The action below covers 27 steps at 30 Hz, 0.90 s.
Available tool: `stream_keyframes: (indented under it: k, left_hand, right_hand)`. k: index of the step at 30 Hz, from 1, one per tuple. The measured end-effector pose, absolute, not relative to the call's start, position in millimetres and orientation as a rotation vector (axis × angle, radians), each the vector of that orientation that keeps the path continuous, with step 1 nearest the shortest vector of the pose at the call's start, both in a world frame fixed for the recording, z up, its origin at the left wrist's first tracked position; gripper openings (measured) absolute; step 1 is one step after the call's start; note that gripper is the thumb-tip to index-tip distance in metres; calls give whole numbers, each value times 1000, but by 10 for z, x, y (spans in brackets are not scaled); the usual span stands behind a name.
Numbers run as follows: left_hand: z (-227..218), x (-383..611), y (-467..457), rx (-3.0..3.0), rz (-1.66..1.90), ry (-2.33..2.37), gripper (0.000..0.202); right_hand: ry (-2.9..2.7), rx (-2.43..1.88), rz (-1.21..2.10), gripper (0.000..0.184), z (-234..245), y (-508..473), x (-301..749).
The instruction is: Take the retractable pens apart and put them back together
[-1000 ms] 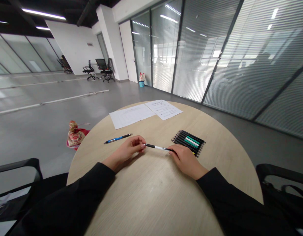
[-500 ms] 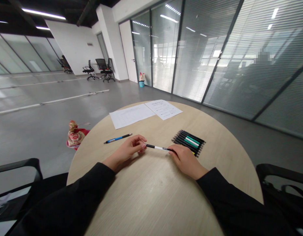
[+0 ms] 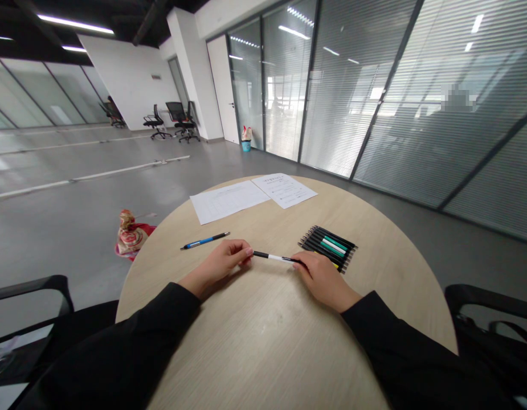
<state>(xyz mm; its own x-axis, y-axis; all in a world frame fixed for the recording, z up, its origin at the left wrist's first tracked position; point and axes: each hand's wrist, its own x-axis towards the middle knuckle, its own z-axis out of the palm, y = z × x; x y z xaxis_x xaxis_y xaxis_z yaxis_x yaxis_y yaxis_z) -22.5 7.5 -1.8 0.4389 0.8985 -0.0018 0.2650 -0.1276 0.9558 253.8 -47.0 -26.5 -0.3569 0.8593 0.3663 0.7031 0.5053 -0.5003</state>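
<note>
A black and white pen (image 3: pixel 272 257) lies level just above the round wooden table (image 3: pixel 267 341), held at both ends. My left hand (image 3: pixel 223 263) pinches its left tip with curled fingers. My right hand (image 3: pixel 321 276) grips its right end, fingers closed. Just right of my right hand lies a row of several pens (image 3: pixel 329 246), mostly black, with a green one and a white one. A blue pen (image 3: pixel 204 241) lies alone on the table, beyond my left hand.
Two printed sheets (image 3: pixel 252 195) lie at the table's far edge. Black chair arms stand at left (image 3: pixel 30 287) and right (image 3: pixel 489 299). A red and patterned bag (image 3: pixel 130 234) sits on the grey floor to the left. Glass walls run along the right.
My left fingers have shifted slightly on the pen's tip. The pen and my right hand have stayed where they were.
</note>
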Motion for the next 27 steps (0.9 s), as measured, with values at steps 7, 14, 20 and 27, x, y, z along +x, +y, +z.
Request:
stream_keyframes:
  k: [7, 14, 20, 27]
  left_hand:
    - [-44, -223, 90, 1506, 833, 870, 27]
    - [2, -203, 40, 1531, 816, 924, 19]
    - [-10, -208, 56, 1587, 796, 949, 22]
    - [-38, -220, 74, 1647, 760, 983, 29]
  right_hand:
    - [-2151, -1278, 354, 18, -288, -457, 2547]
    - [-2154, -1285, 351, 18, -262, -466, 2540]
    - [-2165, -1277, 359, 17, -256, -464, 2540]
    - [-2151, -1282, 359, 19, -263, -463, 2537]
